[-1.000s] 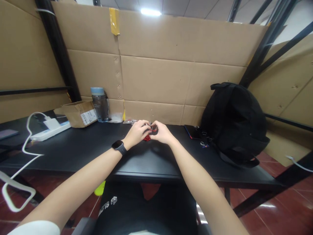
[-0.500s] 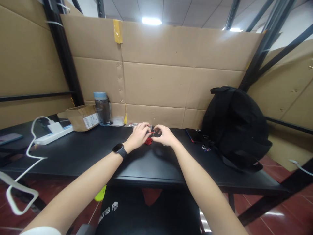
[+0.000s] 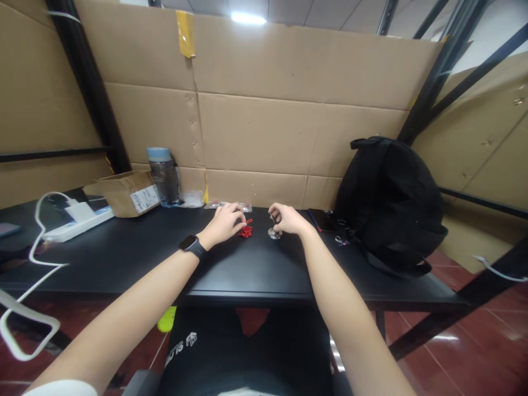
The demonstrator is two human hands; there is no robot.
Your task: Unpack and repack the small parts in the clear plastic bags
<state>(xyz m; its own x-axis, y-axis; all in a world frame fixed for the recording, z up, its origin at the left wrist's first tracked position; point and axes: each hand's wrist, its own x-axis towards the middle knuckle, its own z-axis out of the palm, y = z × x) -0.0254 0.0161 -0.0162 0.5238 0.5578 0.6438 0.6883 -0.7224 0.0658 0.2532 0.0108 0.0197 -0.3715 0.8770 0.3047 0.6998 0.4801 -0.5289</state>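
My left hand (image 3: 226, 222), with a dark watch on the wrist, is closed in a pinch at a raised end of red cord (image 3: 246, 231). The rest of the cord lies bunched on the black table. Further right, my right hand (image 3: 287, 219) is pinched over a small round shiny dish (image 3: 274, 234). A thin, small piece shows between its thumb and fingers, too fine to name. Whether these fingers touch the dish is hidden.
A black backpack (image 3: 390, 203) stands at the right, beside a dark flat item (image 3: 322, 220) and a keyring (image 3: 341, 240). Flat clear packets (image 3: 247, 208) lie behind my hands. At left are a water bottle (image 3: 164, 179), a cardboard box (image 3: 127, 193) and a white power strip (image 3: 78, 225).
My hands have drawn apart from being close together. The right one moved right to the shiny dish, while the left stayed by the red cord. The view tilted slightly down.
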